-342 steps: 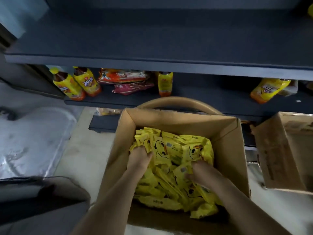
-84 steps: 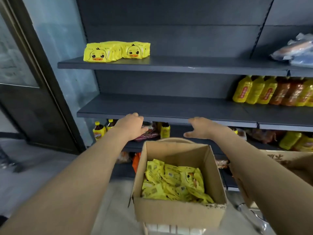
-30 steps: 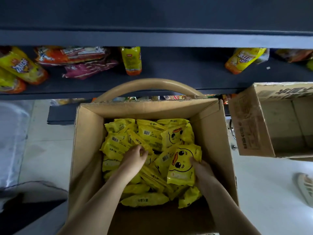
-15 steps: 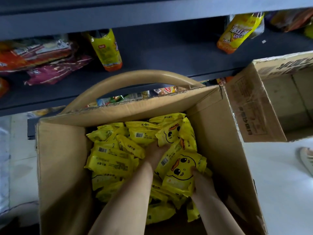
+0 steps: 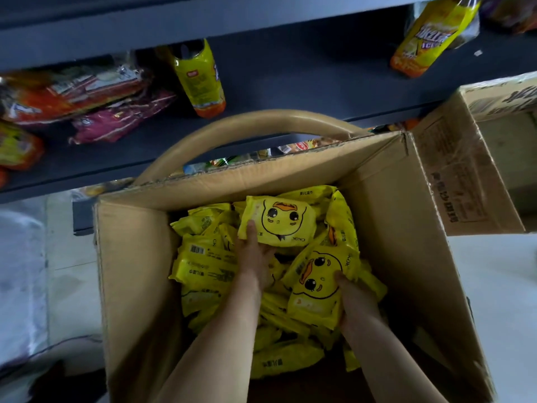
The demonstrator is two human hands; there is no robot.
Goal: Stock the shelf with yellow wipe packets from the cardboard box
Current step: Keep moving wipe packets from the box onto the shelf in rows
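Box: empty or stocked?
Stocked. The box holds a loose pile of packets; the left hand and right hand each grip one.

left hand (image 5: pixel 255 254): fingers hidden under the upper packet (image 5: pixel 279 222); only the thumb shows
right hand (image 5: pixel 356 301): fingers hidden behind the lower packet (image 5: pixel 316 286)
second box (image 5: pixel 470 170): cut off by the right edge
snack bags (image 5: pixel 72 94): blurred, print not readable
top-right bottle (image 5: pixel 430 36): upper end cut by the top edge
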